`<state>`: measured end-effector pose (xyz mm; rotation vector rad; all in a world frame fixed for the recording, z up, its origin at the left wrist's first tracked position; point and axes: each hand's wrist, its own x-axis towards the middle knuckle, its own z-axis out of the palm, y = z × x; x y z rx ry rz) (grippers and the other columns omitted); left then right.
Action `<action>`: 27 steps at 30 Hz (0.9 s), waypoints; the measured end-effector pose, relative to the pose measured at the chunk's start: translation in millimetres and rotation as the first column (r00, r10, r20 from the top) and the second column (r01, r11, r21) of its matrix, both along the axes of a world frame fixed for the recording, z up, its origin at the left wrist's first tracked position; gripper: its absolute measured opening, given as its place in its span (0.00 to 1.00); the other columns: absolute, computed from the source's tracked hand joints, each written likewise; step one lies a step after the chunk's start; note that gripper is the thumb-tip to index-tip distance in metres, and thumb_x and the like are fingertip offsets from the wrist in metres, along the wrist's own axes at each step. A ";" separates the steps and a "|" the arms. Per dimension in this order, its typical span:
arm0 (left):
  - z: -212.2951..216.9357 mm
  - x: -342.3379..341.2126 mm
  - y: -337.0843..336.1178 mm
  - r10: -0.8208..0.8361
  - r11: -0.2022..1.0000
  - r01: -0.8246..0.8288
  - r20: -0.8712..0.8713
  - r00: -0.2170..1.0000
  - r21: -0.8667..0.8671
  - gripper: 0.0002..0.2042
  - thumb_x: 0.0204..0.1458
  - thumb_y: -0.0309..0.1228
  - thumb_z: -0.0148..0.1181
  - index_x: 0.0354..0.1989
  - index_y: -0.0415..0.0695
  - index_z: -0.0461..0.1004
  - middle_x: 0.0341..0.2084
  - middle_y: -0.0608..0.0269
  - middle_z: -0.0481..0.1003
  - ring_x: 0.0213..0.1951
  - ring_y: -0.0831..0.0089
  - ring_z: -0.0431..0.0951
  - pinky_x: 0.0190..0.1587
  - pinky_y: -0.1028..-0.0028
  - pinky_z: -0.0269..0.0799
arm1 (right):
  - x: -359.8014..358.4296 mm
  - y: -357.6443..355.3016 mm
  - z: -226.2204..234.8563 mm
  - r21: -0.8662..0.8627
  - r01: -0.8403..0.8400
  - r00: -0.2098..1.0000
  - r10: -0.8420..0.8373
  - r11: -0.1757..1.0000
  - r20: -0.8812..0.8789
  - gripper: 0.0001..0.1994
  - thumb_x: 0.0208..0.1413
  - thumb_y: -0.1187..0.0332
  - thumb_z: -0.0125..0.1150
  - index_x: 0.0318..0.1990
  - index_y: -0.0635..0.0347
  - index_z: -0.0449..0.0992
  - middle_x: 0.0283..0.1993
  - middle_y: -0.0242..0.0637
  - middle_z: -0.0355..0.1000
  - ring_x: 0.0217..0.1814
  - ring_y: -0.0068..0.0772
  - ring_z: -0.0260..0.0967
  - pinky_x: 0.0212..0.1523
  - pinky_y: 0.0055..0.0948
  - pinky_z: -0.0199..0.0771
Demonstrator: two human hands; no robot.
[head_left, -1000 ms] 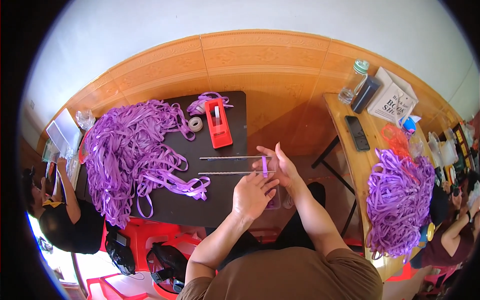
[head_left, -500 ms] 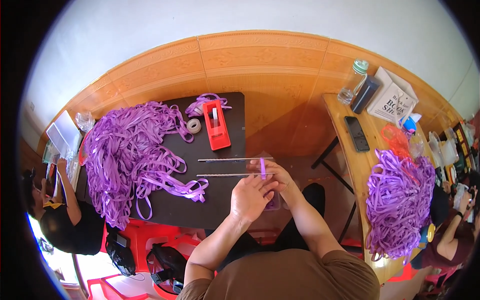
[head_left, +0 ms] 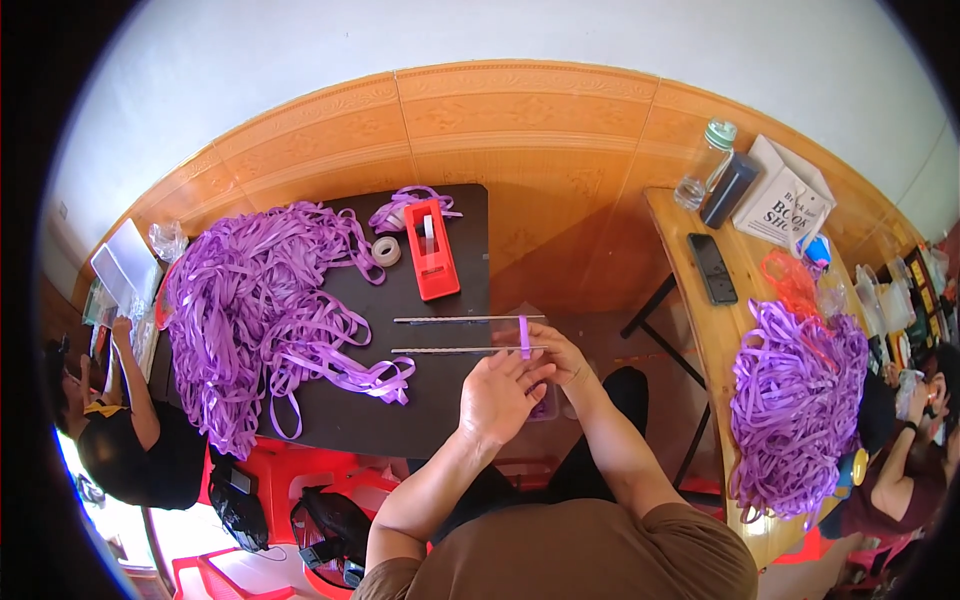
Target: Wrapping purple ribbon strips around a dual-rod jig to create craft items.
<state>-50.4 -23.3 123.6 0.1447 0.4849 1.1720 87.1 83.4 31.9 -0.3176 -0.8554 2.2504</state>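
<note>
Two thin metal rods (head_left: pixel 450 350) stick out side by side past the right edge of the dark table (head_left: pixel 420 420). A narrow purple ribbon loop (head_left: pixel 524 337) spans both rods near their right ends. My right hand (head_left: pixel 565 357) is at this loop, its curled fingers against the ribbon, partly hidden behind it. Just below the nearer rod, my left hand (head_left: pixel 497 402) is turned palm up with its fingers stretched out, the tips close to the loop's lower end. A large tangled heap of purple ribbon (head_left: pixel 240 300) covers the table's left side.
A red tape dispenser (head_left: pixel 434 270) and a tape roll (head_left: pixel 386 251) lie behind the rods. On the wooden table (head_left: pixel 690 290) at right are a phone (head_left: pixel 712 268), a bottle (head_left: pixel 705 165), a paper bag (head_left: pixel 785 195) and more purple ribbon (head_left: pixel 800 410). People sit at both sides.
My right fingers have drawn back slightly to the right at the loop. My left hand has barely moved. At far right, the other person's hands have shifted.
</note>
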 end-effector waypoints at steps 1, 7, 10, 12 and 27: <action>-1.2 0.1 -0.1 -0.002 1.000 0.002 0.009 1.000 -0.006 0.26 0.55 0.43 0.44 0.56 0.35 0.61 0.53 0.54 0.66 0.54 0.58 0.67 0.50 0.66 0.62 | 2.0 0.1 -1.3 0.001 0.000 1.000 0.001 1.000 -0.007 0.14 0.54 0.65 0.59 0.43 0.66 0.72 0.55 0.53 0.68 0.53 0.42 0.70 0.56 0.38 0.68; 1.2 0.0 1.9 -0.008 1.000 0.008 -0.014 1.000 -0.006 0.26 0.56 0.42 0.43 0.57 0.35 0.61 0.53 0.54 0.67 0.54 0.58 0.66 0.51 0.67 0.61 | 11.8 -1.3 -0.8 0.016 0.010 1.000 -0.010 1.000 -0.024 0.07 0.58 0.68 0.55 0.33 0.61 0.70 0.53 0.52 0.69 0.48 0.36 0.71 0.51 0.33 0.71; 3.7 0.7 1.2 -0.006 1.000 0.006 -0.021 1.000 -0.015 0.26 0.56 0.42 0.42 0.57 0.35 0.61 0.53 0.54 0.67 0.54 0.58 0.66 0.51 0.67 0.61 | 16.0 0.1 -0.5 0.021 0.028 1.000 -0.028 0.999 0.010 0.06 0.59 0.68 0.54 0.35 0.60 0.71 0.52 0.50 0.70 0.47 0.34 0.72 0.49 0.32 0.71; 4.3 1.2 1.6 -0.005 1.000 0.004 -0.025 1.000 -0.017 0.26 0.56 0.42 0.42 0.57 0.35 0.61 0.53 0.54 0.67 0.54 0.58 0.66 0.51 0.67 0.61 | 19.5 1.2 -1.2 0.015 0.035 0.999 -0.035 0.999 0.029 0.08 0.59 0.67 0.55 0.38 0.63 0.72 0.52 0.50 0.70 0.49 0.36 0.71 0.52 0.34 0.70; 0.2 0.1 0.8 0.009 1.000 -0.009 0.000 1.000 -0.028 0.25 0.56 0.43 0.42 0.56 0.36 0.62 0.52 0.55 0.67 0.53 0.58 0.67 0.49 0.66 0.61 | 7.3 -18.2 70.0 0.295 0.131 0.808 -0.274 0.947 0.522 0.13 0.55 0.58 0.61 0.35 0.59 0.73 0.32 0.29 0.69 0.35 0.19 0.65 0.38 0.19 0.64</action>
